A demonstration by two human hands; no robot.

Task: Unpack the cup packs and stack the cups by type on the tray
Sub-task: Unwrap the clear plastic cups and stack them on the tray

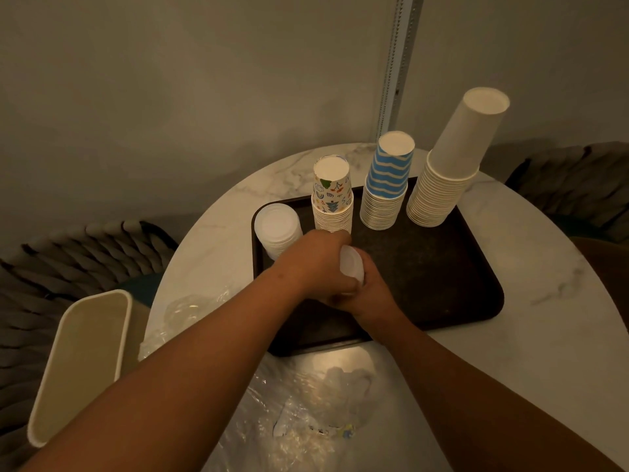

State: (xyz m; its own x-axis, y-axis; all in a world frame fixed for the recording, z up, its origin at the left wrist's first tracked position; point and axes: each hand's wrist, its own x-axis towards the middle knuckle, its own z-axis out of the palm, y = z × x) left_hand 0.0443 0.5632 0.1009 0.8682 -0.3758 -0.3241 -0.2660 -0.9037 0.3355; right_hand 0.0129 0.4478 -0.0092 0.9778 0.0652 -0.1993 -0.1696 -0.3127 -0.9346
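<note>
Your two hands meet over the near-middle of the dark tray (442, 267), which sits on the round marble table (510, 352) spreading out under and around them. Left of your left forearm, beside the table's edge, stands a cream bin (81, 362). Beneath your forearms, on the near side of the table, lies crumpled clear plastic wrap (306, 403).

Beyond your hands, along the tray's far edge, four upside-down stacks stand in a row. Farthest to the right of your hands is the plain white cup stack (449, 165), the tallest, leaning right. Left of it is the blue striped cup stack (388, 185). Directly past your left knuckles is the patterned cup stack (332, 199). Just left of your left hand, at the tray's far-left corner, is the short stack of white plastic cups (277, 229).

Your left hand (316, 264) is curled, its fingers wrapped toward your right hand; how tightly it grips, you cannot tell from here. Your right hand (371, 294) is closed around a small translucent white cup (352, 264), whose top shows between the two hands. Both hands touch each other at that cup, above the tray surface.
</note>
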